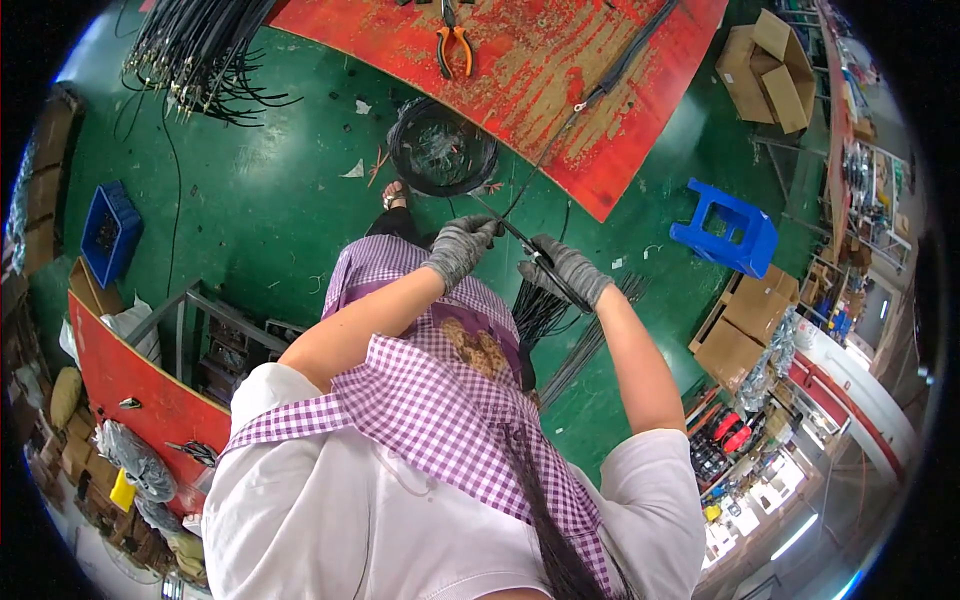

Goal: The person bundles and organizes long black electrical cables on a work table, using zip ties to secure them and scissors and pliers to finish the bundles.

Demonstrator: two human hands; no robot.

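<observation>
Both my hands wear grey knit gloves. My left hand (460, 248) grips a thin black cable (590, 98) near its end, just above my purple checked apron. My right hand (565, 268) is closed on the same black cable a little to the right. The cable runs up and away onto a worn red board (520, 60). A bundle of black cables (540, 310) hangs below my right hand.
Orange-handled pliers (453, 45) lie on the red board. A black bucket (442, 148) stands on the green floor ahead. A blue stool (728, 226) and cardboard boxes (770, 70) are to the right, a blue crate (108, 232) and more cable bundles (195, 55) to the left.
</observation>
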